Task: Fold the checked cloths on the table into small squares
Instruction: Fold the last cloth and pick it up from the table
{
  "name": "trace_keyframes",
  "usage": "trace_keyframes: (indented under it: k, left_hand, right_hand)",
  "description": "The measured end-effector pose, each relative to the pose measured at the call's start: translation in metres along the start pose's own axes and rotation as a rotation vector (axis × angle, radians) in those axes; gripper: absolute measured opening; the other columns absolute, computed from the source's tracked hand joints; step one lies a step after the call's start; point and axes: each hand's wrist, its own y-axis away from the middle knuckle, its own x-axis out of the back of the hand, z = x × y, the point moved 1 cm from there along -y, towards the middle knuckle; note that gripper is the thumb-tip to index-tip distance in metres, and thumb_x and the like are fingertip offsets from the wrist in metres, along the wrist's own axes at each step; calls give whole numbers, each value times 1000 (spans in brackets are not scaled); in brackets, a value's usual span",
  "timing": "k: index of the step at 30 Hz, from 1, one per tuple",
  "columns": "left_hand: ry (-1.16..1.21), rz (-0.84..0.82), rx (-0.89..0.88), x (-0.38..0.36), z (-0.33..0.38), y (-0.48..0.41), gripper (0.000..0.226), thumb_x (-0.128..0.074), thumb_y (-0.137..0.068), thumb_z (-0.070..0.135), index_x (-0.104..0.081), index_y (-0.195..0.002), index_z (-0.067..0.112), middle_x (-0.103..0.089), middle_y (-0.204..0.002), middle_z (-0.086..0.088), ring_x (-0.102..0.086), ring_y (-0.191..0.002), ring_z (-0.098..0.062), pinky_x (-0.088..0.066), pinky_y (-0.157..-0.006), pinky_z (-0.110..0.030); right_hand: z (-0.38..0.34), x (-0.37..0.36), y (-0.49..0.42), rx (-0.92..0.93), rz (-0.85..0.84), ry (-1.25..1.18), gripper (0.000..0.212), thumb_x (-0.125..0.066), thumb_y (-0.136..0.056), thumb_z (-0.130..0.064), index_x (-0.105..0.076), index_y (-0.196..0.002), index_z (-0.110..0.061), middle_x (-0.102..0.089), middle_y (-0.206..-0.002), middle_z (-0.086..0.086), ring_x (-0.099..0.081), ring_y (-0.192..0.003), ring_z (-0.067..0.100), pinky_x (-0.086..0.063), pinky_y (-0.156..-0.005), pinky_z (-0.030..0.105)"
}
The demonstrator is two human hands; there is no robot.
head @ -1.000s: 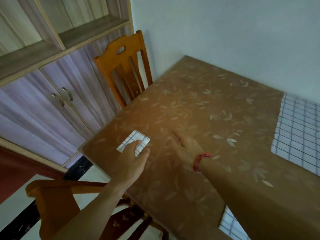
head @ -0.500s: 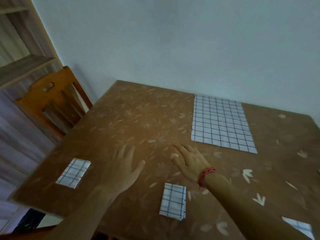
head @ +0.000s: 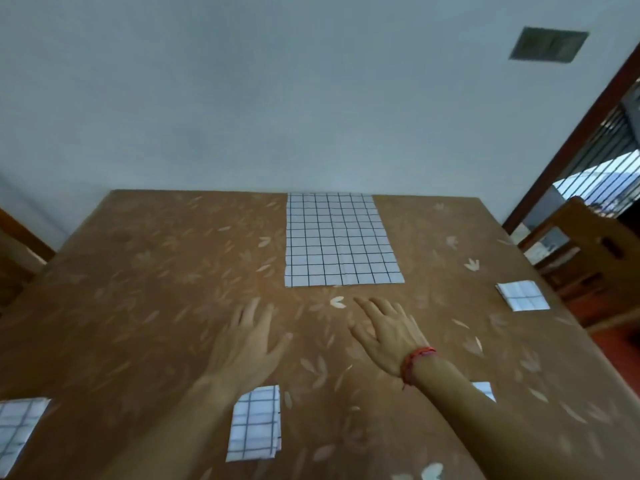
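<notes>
Here the left hand and the right hand reach forward, fingers spread and holding nothing, above the brown leaf-patterned table. Just beyond the fingertips, the large white checked cloth lies flat and unfolded. A folded checked square lies between the forearms, a second folded square near the right edge, and a third folded square at the left.

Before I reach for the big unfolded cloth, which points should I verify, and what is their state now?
1. Left hand holds nothing: ok.
2. Right hand holds nothing: ok.
3. Unfolded cloth lies flat, nothing on it: ok.
4. Hands touch its near edge: not ok, both are short of it.
5. Folded cloth between the forearms lies apart from it: ok.
6. Cloth behind the right forearm is fully folded: cannot tell, mostly hidden.
</notes>
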Motion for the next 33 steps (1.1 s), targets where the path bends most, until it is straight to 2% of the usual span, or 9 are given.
trace_keyframes:
  k: [5,10,16,20,23,24,27,30,33]
  left_hand:
    - [-4,-34,-56,-13,25,-25,88,-11,-81,70,-38,-144,15,-30,-153,-8,-27,-141,-27,-31,-113,-44]
    - [12,-75,-64,-43,29,-58,65,-35,-95,59,-33,-146,18,-26,-153,-4,-25,-141,-22,-34,-109,-37]
    - [-5,-126,-49,-83,28,-106,59,-36,-96,56,-35,-143,21,-23,-155,-5,-21,-142,-21,-30,-110,-38]
    - [-18,-120,-32,-105,26,-146,56,-34,-94,61,-41,-133,21,-28,-150,-4,-29,-136,-22,-39,-101,-38]
    - [-5,-157,6,-120,24,-173,59,-34,-94,61,-37,-140,22,-23,-153,-4,-24,-139,-24,-37,-102,-40]
    - [12,-175,32,-126,23,-181,61,-34,-95,60,-34,-143,23,-18,-156,-4,-19,-142,-24,-35,-105,-41]
    - [61,-212,91,-141,19,-196,63,-32,-95,61,-27,-149,29,-2,-163,-5,-1,-149,-25,-23,-114,-46]
    - [39,-260,81,-154,16,-201,68,-31,-95,62,-18,-153,28,5,-163,-6,9,-149,-24,-15,-117,-48]
    - [25,-259,60,-162,15,-202,72,-32,-96,60,-16,-154,21,2,-163,-5,7,-149,-20,-14,-118,-43]
  right_hand:
    - [29,-4,-9,-47,-2,-1,53,-31,-95,-57,-27,-144,-39,-38,-144,-7,-39,-125,21,-36,-102,38]
    - [53,-23,-34,-91,-32,21,53,-30,-96,-56,-26,-145,-37,-37,-144,-6,-40,-124,21,-35,-101,37]
    - [86,-56,-84,-131,-110,93,55,-29,-96,-56,-20,-147,-38,-30,-151,1,-33,-133,25,-33,-106,40]
    - [107,-70,-117,-178,-104,110,53,-30,-96,-55,-25,-145,-35,-30,-151,2,-32,-134,26,-31,-107,41]
    - [117,-74,-133,-199,-294,175,49,-31,-101,-43,-28,-146,-23,-29,-152,9,-28,-138,28,-25,-111,39]
    - [121,-77,-139,-220,-302,144,50,-32,-101,-42,-28,-147,-22,-27,-154,11,-26,-140,28,-25,-111,39]
    - [136,-90,-166,-247,-93,24,59,-29,-95,-54,-18,-148,-33,-8,-159,10,-8,-146,26,-21,-112,47]
    - [152,-105,-182,-261,-90,40,60,-30,-92,-57,-16,-147,-37,0,-160,9,4,-148,26,-17,-114,48]
    - [166,-115,-189,-244,-84,45,60,-30,-91,-58,-19,-145,-35,-7,-158,9,0,-147,25,-21,-114,45]
